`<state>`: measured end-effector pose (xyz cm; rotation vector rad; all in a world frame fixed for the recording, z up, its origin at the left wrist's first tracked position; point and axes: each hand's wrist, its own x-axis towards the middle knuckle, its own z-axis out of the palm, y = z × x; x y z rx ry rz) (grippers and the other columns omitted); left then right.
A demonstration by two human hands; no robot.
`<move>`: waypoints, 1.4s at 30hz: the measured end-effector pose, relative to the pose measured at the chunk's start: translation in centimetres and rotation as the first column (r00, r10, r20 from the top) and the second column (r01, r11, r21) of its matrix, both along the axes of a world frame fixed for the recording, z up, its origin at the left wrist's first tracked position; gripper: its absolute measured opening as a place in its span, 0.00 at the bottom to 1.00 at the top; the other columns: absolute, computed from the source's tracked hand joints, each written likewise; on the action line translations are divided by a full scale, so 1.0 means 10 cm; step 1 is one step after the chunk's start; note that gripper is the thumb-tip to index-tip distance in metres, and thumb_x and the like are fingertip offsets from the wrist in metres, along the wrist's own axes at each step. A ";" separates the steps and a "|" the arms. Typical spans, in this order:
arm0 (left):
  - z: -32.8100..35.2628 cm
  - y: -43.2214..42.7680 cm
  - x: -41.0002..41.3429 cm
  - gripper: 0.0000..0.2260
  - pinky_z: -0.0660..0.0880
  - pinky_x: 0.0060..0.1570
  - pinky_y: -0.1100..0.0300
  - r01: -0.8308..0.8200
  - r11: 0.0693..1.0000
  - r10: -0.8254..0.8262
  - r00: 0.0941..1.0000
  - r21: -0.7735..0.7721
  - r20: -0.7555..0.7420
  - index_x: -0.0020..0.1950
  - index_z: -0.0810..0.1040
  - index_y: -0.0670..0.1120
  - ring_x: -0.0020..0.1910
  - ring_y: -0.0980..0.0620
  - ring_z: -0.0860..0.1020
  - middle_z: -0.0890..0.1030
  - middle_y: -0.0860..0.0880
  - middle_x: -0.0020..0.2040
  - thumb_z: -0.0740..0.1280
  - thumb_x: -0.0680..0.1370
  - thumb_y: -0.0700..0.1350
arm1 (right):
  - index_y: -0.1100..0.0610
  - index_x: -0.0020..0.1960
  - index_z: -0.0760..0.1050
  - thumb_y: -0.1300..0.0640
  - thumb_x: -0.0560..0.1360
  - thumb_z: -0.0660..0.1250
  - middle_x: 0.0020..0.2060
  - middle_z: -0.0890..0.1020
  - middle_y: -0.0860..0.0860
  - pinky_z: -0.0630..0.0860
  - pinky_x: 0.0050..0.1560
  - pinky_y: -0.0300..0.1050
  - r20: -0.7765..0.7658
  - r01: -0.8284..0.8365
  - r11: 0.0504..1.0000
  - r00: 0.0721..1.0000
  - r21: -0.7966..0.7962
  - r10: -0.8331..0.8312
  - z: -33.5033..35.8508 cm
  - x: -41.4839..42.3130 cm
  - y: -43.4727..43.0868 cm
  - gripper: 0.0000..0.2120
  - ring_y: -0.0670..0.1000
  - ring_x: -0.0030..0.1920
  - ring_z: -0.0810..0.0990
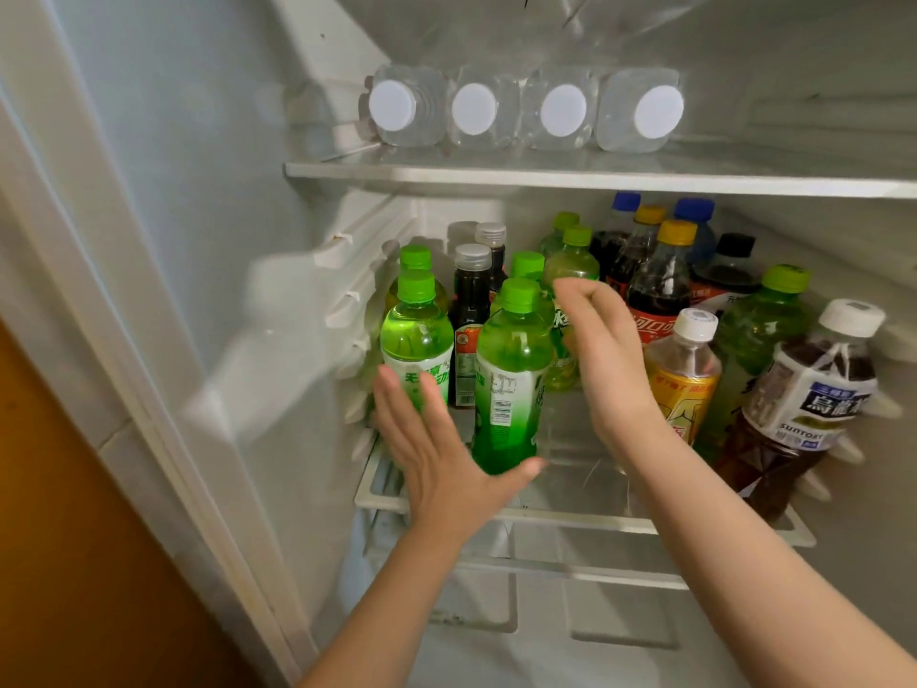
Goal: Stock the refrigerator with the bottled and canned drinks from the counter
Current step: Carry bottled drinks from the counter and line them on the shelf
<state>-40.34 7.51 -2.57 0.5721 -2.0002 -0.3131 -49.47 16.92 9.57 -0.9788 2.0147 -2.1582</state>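
Green-capped green plastic bottle [511, 374] stands front left on the lower glass shelf [575, 516], among other upright drink bottles [655, 290]. Left hand [441, 454] is flat, grip apart, thumb at the bottle's base; right hand [605, 352] hovers loosely curled, holding nothing. Four clear water bottles [563, 111] lie on the upper shelf [496, 173]. Front-centre glass is bare; rear bottles partly hidden.

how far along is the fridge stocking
Done: four water bottles lie on the upper shelf; the lower shelf is crowded with standing drink bottles. In hand: nothing gripped; the left hand, fingers straight, is by the front green bottle, the right hand beside its cap. Left: the counter is out of view, so unknown.
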 end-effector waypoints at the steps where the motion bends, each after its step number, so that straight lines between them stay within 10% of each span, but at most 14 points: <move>1: -0.01 0.04 -0.04 0.57 0.44 0.72 0.38 -0.018 0.999 0.018 1.000 -0.042 0.001 0.75 0.41 0.46 0.75 0.34 0.42 0.44 0.33 0.74 0.66 0.60 0.73 | 0.43 0.48 0.76 0.43 0.76 0.60 0.53 0.79 0.47 0.71 0.56 0.43 0.038 0.020 1.000 0.999 0.015 -0.020 -0.03 -0.03 0.01 0.08 0.40 0.53 0.76; 5: -0.04 0.10 -0.16 0.53 0.48 0.69 0.32 -0.089 0.993 0.089 0.996 -0.080 -0.007 0.73 0.46 0.46 0.74 0.32 0.46 0.48 0.33 0.74 0.70 0.60 0.66 | 0.40 0.61 0.74 0.34 0.78 0.46 0.58 0.79 0.39 0.67 0.67 0.52 0.351 -0.267 0.959 0.910 0.095 0.219 -0.21 -0.06 -0.06 0.23 0.41 0.61 0.74; 16: 0.01 -0.14 -0.05 0.50 0.45 0.73 0.45 -0.030 0.995 0.022 0.997 -0.096 -0.079 0.74 0.47 0.47 0.75 0.35 0.46 0.47 0.33 0.74 0.70 0.58 0.58 | 0.50 0.70 0.68 0.34 0.78 0.41 0.62 0.74 0.54 0.75 0.50 0.56 0.603 -0.405 0.899 0.764 0.169 0.231 -0.22 0.06 -0.14 0.32 0.53 0.58 0.73; 22: -0.01 -0.15 -0.05 0.50 0.44 0.74 0.45 -0.019 0.995 0.012 0.997 -0.097 -0.073 0.74 0.46 0.47 0.75 0.36 0.44 0.46 0.33 0.74 0.69 0.59 0.58 | 0.55 0.47 0.75 0.40 0.81 0.45 0.57 0.77 0.53 0.71 0.64 0.60 0.395 -0.212 0.885 0.918 0.414 0.036 -0.15 -0.06 -0.14 0.26 0.55 0.58 0.76; 25: -0.02 -0.16 -0.06 0.50 0.46 0.73 0.43 -0.024 0.995 0.016 0.997 -0.101 -0.078 0.74 0.47 0.46 0.75 0.35 0.45 0.46 0.33 0.75 0.70 0.60 0.58 | 0.55 0.40 0.73 0.43 0.81 0.46 0.46 0.78 0.52 0.77 0.54 0.56 0.370 -0.198 0.875 0.929 0.441 0.024 -0.14 -0.14 -0.15 0.25 0.54 0.53 0.78; 29: -0.03 -0.15 -0.07 0.52 0.44 0.73 0.44 -0.033 0.995 0.025 0.997 -0.094 -0.078 0.75 0.48 0.47 0.76 0.36 0.44 0.45 0.34 0.75 0.72 0.59 0.58 | 0.57 0.42 0.73 0.45 0.82 0.48 0.43 0.78 0.53 0.78 0.33 0.47 0.455 -0.291 0.838 0.889 0.463 0.057 -0.07 -0.26 -0.15 0.22 0.54 0.45 0.81; 33: -0.04 -0.14 -0.06 0.50 0.41 0.74 0.45 -0.043 0.996 0.037 0.996 -0.074 -0.076 0.75 0.47 0.48 0.76 0.37 0.43 0.44 0.35 0.76 0.70 0.62 0.60 | 0.58 0.45 0.75 0.52 0.80 0.56 0.46 0.81 0.56 0.81 0.39 0.48 0.229 -0.180 0.751 0.973 0.635 0.040 0.15 -0.41 -0.22 0.13 0.53 0.43 0.81; 36: -0.03 -0.16 -0.06 0.44 0.45 0.73 0.42 -0.037 0.995 0.028 0.994 -0.087 -0.106 0.77 0.46 0.49 0.76 0.37 0.44 0.46 0.35 0.75 0.65 0.70 0.63 | 0.56 0.49 0.76 0.54 0.79 0.58 0.49 0.81 0.57 0.79 0.49 0.52 -0.027 0.016 0.855 1.000 0.519 -0.002 0.36 -0.58 -0.37 0.09 0.57 0.50 0.81; 42: -0.04 -0.17 -0.06 0.42 0.46 0.74 0.42 -0.034 0.996 0.025 0.993 -0.082 -0.112 0.77 0.46 0.51 0.76 0.37 0.45 0.46 0.36 0.75 0.64 0.71 0.64 | 0.52 0.58 0.75 0.59 0.78 0.63 0.43 0.77 0.46 0.71 0.42 0.33 -0.071 -0.153 0.902 0.978 0.405 0.198 0.69 -0.71 -0.75 0.10 0.43 0.43 0.76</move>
